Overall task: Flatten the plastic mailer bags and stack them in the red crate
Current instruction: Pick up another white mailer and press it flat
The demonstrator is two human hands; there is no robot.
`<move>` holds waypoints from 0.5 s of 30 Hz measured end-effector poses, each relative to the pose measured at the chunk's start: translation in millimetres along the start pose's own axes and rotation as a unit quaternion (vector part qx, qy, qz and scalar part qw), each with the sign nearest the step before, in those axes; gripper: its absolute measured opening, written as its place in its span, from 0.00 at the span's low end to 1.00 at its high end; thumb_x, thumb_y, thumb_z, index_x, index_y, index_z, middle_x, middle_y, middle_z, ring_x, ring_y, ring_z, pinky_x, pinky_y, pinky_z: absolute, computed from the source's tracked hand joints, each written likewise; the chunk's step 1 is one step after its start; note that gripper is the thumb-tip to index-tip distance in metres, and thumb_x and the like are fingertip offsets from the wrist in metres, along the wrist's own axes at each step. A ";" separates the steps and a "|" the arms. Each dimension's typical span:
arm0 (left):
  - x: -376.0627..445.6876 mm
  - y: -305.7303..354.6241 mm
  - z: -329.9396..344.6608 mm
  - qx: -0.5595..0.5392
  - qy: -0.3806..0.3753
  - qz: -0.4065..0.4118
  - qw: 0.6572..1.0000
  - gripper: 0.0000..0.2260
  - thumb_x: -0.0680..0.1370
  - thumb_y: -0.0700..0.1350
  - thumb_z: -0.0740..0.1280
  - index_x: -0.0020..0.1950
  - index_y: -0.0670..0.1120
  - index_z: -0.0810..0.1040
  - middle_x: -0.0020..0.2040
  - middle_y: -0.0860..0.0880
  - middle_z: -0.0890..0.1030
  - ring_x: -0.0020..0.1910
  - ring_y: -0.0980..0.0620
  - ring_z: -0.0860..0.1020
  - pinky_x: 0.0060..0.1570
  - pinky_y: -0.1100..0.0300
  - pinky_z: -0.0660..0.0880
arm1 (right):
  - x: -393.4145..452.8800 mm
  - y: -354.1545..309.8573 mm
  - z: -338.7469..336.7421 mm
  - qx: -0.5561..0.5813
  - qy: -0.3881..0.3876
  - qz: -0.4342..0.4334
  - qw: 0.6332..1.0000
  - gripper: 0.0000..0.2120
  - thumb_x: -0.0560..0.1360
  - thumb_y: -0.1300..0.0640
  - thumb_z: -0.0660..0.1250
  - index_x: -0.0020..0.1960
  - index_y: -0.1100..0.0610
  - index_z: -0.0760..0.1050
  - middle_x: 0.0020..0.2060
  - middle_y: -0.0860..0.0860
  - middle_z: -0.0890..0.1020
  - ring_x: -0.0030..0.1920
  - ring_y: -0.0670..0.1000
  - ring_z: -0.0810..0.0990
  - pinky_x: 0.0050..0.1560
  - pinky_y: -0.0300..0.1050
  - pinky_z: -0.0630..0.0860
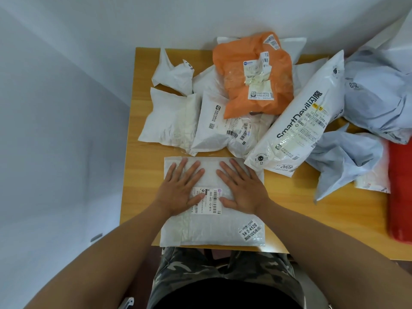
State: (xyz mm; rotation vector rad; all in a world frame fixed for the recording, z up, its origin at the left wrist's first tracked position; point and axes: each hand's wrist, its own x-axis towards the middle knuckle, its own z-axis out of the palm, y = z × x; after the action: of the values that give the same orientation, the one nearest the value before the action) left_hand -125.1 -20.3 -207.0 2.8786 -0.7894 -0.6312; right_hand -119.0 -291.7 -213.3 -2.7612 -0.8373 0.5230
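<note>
Currently my left hand (178,188) and right hand (242,189) lie flat, fingers straight, pressing one white mailer (211,228) at the table's (312,219) near edge; nothing grasped. Its labels read "502-602-12-815" and "54-5-4520". Remaining: orange bag (252,74), the "SmartDevil" bag (296,121) and several crumpled ones toward the far edge. Red crate (401,192) at the right edge; I judge stacking barely begun, contents unseen.

white mailer (211,228), orange bag (240,61), red crate (400,192), camouflage shorts (189,264), tan table (142,166)
</note>
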 end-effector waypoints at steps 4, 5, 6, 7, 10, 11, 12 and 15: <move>-8.9 7.6 -8.3 -0.021 0.029 -0.005 0.999 0.37 0.79 0.70 0.50 0.81 0.49 0.52 0.81 0.45 0.53 0.80 0.40 0.47 0.76 0.41 0.45 | -3.3 -6.1 -5.0 0.016 0.021 0.003 1.000 0.40 0.75 0.32 0.56 0.80 0.52 0.53 0.81 0.51 0.53 0.80 0.55 0.47 0.75 0.57 0.48; -15.0 11.2 -8.0 -0.028 0.047 0.000 0.999 0.38 0.77 0.70 0.53 0.80 0.48 0.54 0.81 0.44 0.54 0.80 0.39 0.49 0.76 0.40 0.46 | -7.2 -9.1 -5.5 0.024 0.040 0.006 0.999 0.41 0.75 0.32 0.57 0.80 0.53 0.54 0.80 0.53 0.54 0.80 0.57 0.49 0.76 0.58 0.49; -21.9 14.8 -7.2 -0.028 0.066 0.007 0.997 0.39 0.76 0.70 0.56 0.80 0.48 0.55 0.80 0.43 0.56 0.79 0.38 0.50 0.76 0.40 0.48 | -12.9 -11.8 -6.0 0.029 0.056 0.007 0.998 0.42 0.75 0.32 0.58 0.80 0.55 0.54 0.80 0.54 0.54 0.80 0.58 0.50 0.76 0.59 0.49; -29.7 18.0 -5.3 -0.026 0.081 0.014 0.996 0.40 0.76 0.70 0.58 0.80 0.48 0.56 0.80 0.43 0.57 0.79 0.38 0.52 0.76 0.39 0.49 | -20.5 -14.6 -5.7 0.030 0.065 0.004 0.997 0.44 0.74 0.32 0.60 0.80 0.57 0.54 0.80 0.56 0.54 0.80 0.59 0.50 0.77 0.60 0.48; -50.0 23.3 3.2 -0.030 0.091 0.012 0.995 0.41 0.74 0.71 0.59 0.80 0.48 0.55 0.80 0.42 0.58 0.79 0.39 0.52 0.76 0.40 0.50 | -44.6 -23.4 1.9 0.008 0.041 -0.008 0.999 0.49 0.72 0.29 0.61 0.80 0.59 0.54 0.80 0.58 0.54 0.80 0.60 0.49 0.77 0.62 0.48; -54.1 25.0 5.2 -0.035 0.085 0.010 0.996 0.42 0.74 0.72 0.59 0.80 0.48 0.54 0.79 0.41 0.58 0.79 0.39 0.52 0.76 0.41 0.51 | -51.2 -25.0 6.1 0.002 0.027 -0.004 1.000 0.49 0.71 0.28 0.61 0.80 0.59 0.55 0.80 0.58 0.54 0.80 0.60 0.49 0.76 0.63 0.49; -57.0 27.8 6.8 -0.039 0.073 0.011 0.996 0.43 0.74 0.72 0.58 0.80 0.48 0.53 0.79 0.41 0.58 0.79 0.39 0.53 0.76 0.41 0.52 | -56.4 -25.9 10.3 0.000 0.014 0.006 1.000 0.50 0.71 0.27 0.60 0.80 0.59 0.56 0.80 0.58 0.54 0.80 0.61 0.49 0.75 0.64 0.49; -62.9 40.6 12.9 -0.044 0.025 0.019 0.999 0.47 0.73 0.76 0.56 0.81 0.47 0.51 0.80 0.40 0.55 0.79 0.37 0.53 0.75 0.41 0.52 | -61.4 -27.6 16.2 -0.002 -0.017 0.046 0.999 0.49 0.71 0.24 0.56 0.80 0.57 0.57 0.80 0.57 0.54 0.80 0.61 0.48 0.75 0.64 0.48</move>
State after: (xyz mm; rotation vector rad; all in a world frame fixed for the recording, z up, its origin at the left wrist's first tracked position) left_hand -198.6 -23.2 -187.9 2.7819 -0.7865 -0.5718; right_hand -186.6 -302.6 -203.2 -2.8125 -0.7221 0.5878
